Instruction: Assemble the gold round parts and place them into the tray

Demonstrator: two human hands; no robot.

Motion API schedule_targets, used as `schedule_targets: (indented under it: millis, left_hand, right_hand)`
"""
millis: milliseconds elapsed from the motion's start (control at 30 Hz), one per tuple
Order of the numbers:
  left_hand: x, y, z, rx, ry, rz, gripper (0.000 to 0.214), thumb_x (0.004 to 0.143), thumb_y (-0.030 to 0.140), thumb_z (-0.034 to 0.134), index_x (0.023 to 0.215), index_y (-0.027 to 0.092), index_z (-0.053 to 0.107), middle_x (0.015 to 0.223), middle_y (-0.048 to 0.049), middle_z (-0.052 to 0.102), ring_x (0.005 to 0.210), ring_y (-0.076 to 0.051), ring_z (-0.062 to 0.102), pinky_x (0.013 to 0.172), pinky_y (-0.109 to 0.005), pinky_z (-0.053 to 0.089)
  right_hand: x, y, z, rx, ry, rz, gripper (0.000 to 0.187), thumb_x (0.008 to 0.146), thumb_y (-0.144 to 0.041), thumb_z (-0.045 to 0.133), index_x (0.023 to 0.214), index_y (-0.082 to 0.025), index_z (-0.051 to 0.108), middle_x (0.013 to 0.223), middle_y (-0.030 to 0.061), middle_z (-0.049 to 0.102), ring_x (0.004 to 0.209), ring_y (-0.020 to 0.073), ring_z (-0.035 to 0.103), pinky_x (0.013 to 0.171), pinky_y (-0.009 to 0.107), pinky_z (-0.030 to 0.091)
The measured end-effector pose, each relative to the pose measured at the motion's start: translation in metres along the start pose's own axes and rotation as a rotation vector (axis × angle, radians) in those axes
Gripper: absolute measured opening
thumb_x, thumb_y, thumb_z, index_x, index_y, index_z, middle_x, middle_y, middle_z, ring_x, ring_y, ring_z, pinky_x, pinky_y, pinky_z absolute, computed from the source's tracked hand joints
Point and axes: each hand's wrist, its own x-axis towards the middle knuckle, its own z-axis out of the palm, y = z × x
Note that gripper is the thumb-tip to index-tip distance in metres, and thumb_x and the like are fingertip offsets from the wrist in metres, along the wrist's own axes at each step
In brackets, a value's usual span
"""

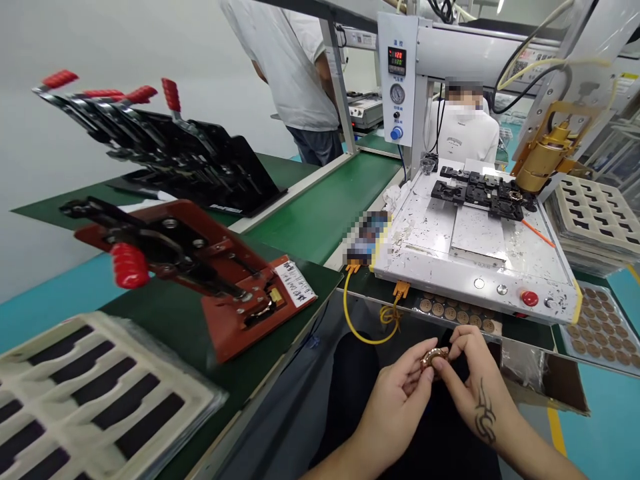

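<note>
- Head view: both hands are meeting above the lap (350, 393), and a small copper-coloured ring part (433, 353) is sitting between their fingertips.
- Left hand (400, 392): thumb and bent fingers are pinching the ring part's left side, parting only by its thickness.
- Right hand (474, 377): thumb is pressing the near side and the index finger is curling toward the right end; the palm is not touching.
- Reason, judged: pinching from two sides is probably steadying so small a piece while leaving its upper curve exposed.
- Hedge: fingertips are covering much of the ring part, so its underside and the exact right-hand contact are not showing clearly.
- Beyond the grip: a white machine (420, 250) is carrying black fixtures (480, 193); its red button (529, 298) is facing the person, presumably for easy reach.
- Left of the grip: a red-brown clamp fixture (223, 327) is standing on the green table (300, 317); farther left, a slotted tray (53, 407) is lying, its slots likely keeping pieces apart.
- Right of the grip: brown discs (605, 327) are lying in rows.
</note>
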Motion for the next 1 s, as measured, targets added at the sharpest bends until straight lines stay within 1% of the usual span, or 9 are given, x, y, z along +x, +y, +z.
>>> schedule_targets:
  millis: [133, 233, 300, 433, 533, 633, 767, 900, 1000]
  left_hand:
    - [0.002, 0.005, -0.009, 0.065, -0.08, 0.024, 0.055, 0.101, 0.038, 0.069, 0.154, 0.024, 0.058, 0.135, -0.014, 0.077, 0.122, -0.03, 0.075, 0.11, -0.042, 0.057]
    - [0.006, 0.016, -0.016, 0.093, -0.076, 0.071, 0.056, 0.102, 0.035, 0.067, 0.156, 0.026, 0.053, 0.146, -0.0141, 0.069, 0.13, -0.029, 0.07, 0.113, -0.041, 0.055]
    - [0.009, 0.023, -0.02, 0.036, -0.022, 0.096, 0.057, 0.098, 0.034, 0.073, 0.152, 0.027, 0.054, 0.151, -0.0136, 0.064, 0.134, -0.029, 0.066, 0.114, -0.04, 0.054]
    - [0.015, 0.033, -0.021, -0.008, 0.044, 0.084, 0.043, 0.088, 0.033, 0.084, 0.126, 0.023, 0.067, 0.119, -0.0094, 0.076, 0.105, -0.024, 0.075, 0.094, -0.034, 0.062]
    - [0.014, 0.041, -0.02, 0.024, 0.072, 0.073, 0.025, 0.09, 0.037, 0.081, 0.104, 0.019, 0.072, 0.092, -0.0049, 0.075, 0.079, -0.018, 0.071, 0.076, -0.029, 0.061]
    - [0.012, 0.05, -0.021, 0.108, 0.094, 0.094, 0.023, 0.09, 0.037, 0.08, 0.1, 0.017, 0.073, 0.085, -0.0033, 0.073, 0.072, -0.016, 0.067, 0.069, -0.027, 0.057]
    - [0.011, 0.063, -0.026, 0.233, 0.102, 0.123, 0.018, 0.092, 0.034, 0.075, 0.096, 0.017, 0.072, 0.078, -0.0016, 0.069, 0.068, -0.015, 0.063, 0.065, -0.026, 0.052]
    - [0.01, 0.073, -0.029, 0.34, 0.116, 0.16, 0.013, 0.094, 0.03, 0.068, 0.096, 0.018, 0.071, 0.08, -0.0021, 0.071, 0.069, -0.016, 0.062, 0.066, -0.027, 0.052]
    - [0.006, 0.089, -0.035, 0.468, 0.114, 0.213, 0.011, 0.095, 0.028, 0.067, 0.096, 0.019, 0.072, 0.081, -0.0018, 0.073, 0.071, -0.016, 0.064, 0.068, -0.027, 0.051]
  right_hand:
    - [0.008, -0.002, -0.005, -0.027, -0.149, -0.098, 0.018, 0.104, -0.025, 0.059, 0.119, -0.027, 0.067, 0.113, 0.0099, 0.061, 0.1, 0.0254, 0.064, 0.088, 0.038, 0.056]
    - [0.016, -0.008, -0.009, 0.047, -0.171, -0.126, 0.013, 0.105, -0.029, 0.06, 0.109, -0.027, 0.073, 0.104, 0.0083, 0.066, 0.096, 0.025, 0.064, 0.086, 0.037, 0.055]
    - [0.021, -0.011, -0.007, 0.191, -0.146, -0.006, 0.014, 0.103, -0.037, 0.066, 0.097, -0.025, 0.071, 0.091, 0.0043, 0.066, 0.082, 0.0212, 0.062, 0.075, 0.033, 0.053]
    - [0.028, -0.014, 0.008, 0.554, -0.113, 0.267, 0.033, 0.095, -0.053, 0.076, 0.091, -0.022, 0.065, 0.073, -0.0017, 0.061, 0.062, 0.0142, 0.054, 0.056, 0.026, 0.044]
    - [0.031, -0.014, 0.02, 0.681, -0.14, 0.304, 0.038, 0.092, -0.057, 0.078, 0.091, -0.021, 0.065, 0.07, -0.0027, 0.06, 0.058, 0.0121, 0.053, 0.052, 0.024, 0.044]
    - [0.034, -0.013, 0.021, 0.69, -0.169, 0.269, 0.035, 0.092, -0.053, 0.08, 0.105, -0.022, 0.069, 0.082, -0.0005, 0.065, 0.061, 0.0128, 0.057, 0.051, 0.024, 0.047]
    - [0.048, -0.018, 0.006, 0.48, -0.271, 0.048, 0.042, 0.096, -0.038, 0.078, 0.135, -0.029, 0.065, 0.093, 0.0005, 0.068, 0.076, 0.0163, 0.064, 0.068, 0.029, 0.057]
    - [0.069, -0.03, -0.006, 0.141, -0.399, -0.366, 0.042, 0.099, -0.022, 0.068, 0.14, -0.029, 0.064, 0.106, 0.0052, 0.069, 0.086, 0.0186, 0.067, 0.078, 0.032, 0.059]
    - [0.081, -0.04, -0.004, 0.001, -0.379, -0.581, 0.045, 0.098, -0.013, 0.063, 0.141, -0.028, 0.059, 0.111, 0.0076, 0.07, 0.093, 0.0203, 0.069, 0.082, 0.032, 0.059]
